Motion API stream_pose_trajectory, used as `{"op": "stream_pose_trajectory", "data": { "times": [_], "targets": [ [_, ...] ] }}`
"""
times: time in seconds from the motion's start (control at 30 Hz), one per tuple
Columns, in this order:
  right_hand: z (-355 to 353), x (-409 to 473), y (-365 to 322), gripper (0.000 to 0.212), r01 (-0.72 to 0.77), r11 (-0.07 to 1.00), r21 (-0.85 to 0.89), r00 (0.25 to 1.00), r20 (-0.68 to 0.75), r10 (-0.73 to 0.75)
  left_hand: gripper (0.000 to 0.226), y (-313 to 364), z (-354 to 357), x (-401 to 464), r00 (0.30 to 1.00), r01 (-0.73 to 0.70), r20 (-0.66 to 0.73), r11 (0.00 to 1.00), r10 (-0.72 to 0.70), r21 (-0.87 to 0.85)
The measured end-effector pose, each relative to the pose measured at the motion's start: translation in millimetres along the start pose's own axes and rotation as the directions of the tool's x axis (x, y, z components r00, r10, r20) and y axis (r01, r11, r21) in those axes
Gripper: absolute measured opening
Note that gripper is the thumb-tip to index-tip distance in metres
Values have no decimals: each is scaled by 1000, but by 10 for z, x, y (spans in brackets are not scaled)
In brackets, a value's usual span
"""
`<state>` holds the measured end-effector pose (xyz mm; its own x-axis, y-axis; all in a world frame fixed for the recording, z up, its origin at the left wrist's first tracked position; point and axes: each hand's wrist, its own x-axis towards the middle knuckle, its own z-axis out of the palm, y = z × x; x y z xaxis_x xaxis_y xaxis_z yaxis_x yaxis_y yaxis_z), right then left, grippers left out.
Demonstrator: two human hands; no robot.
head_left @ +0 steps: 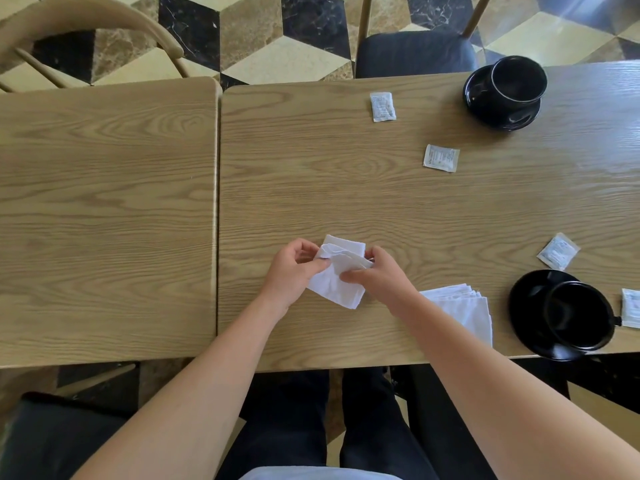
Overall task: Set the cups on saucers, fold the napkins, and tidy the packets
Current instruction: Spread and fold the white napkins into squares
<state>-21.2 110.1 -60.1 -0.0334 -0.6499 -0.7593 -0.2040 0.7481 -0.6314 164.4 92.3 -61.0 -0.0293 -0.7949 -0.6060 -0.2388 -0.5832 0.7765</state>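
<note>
Two wooden tables [104, 202] abut; beyond them stand a wooden chair [86, 15] and a dark-cushioned chair [415, 53].

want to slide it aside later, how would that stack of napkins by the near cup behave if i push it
The napkin stack would probably fan out rather than slide whole: its layered edges are already splayed. It looks soft and light, so it may bunch up. The near saucer lies close on its right.

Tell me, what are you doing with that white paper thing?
A person is folding a white napkin on the wooden table, pinching it with the left hand and the right hand. A pile of more napkins waits beside the right arm. Both black cups already sit on saucers. Four small packets are still scattered near them, like this one.
</note>
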Motion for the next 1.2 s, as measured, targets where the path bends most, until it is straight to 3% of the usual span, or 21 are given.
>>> {"op": "stream_pose_trajectory", "data": {
  "times": [0.17, 0.3, 0.43, 0.57, 0.67, 0.9, 1.03, 1.1, 1.2],
  "targets": [
    [3, -8, 123, 43, -61, 968, -245, 984, -180, 17, 11, 22, 99, 66, 990, -20, -129, 963, 56, 268],
    [18, -46, 84, 43, 12, 933, -359, 942, -308, -130, 26, 95, 171, 131, 993, -91, -38, 924, 112, 370],
    [44, -38, 35, 18, 168, 874, -456, 937, -201, -286, 30, 151, 227, 228, 991, -112, -21, 894, 134, 433],
    [44, -6, 65, 20, 311, 720, -620, 880, -100, -465, 31, 178, 254, 273, 990, -138, 85, 853, 110, 503],
    [44, 41, 47, 20, 329, 700, -634, 863, -99, -495, 30, 173, 262, 290, 990, -139, 96, 851, 105, 507],
    [11, 168, -51, 29, 297, 675, -675, 869, -103, -485, 6, 187, 273, 289, 989, -122, -25, 886, 149, 447],
    [-87, 149, -93, 20, 448, 581, -680, 810, 33, -586, 17, 233, 217, 294, 988, -141, 112, 932, 109, 334],
    [-141, 143, -97, 18, 501, 553, -666, 814, 146, -562, 25, 249, 178, 289, 976, -134, 208, 940, 69, 312],
    [-179, 137, -113, 20, 478, 574, -665, 842, 161, -514, 26, 276, 168, 276, 947, -136, 321, 929, 19, 344]
  ]
}}
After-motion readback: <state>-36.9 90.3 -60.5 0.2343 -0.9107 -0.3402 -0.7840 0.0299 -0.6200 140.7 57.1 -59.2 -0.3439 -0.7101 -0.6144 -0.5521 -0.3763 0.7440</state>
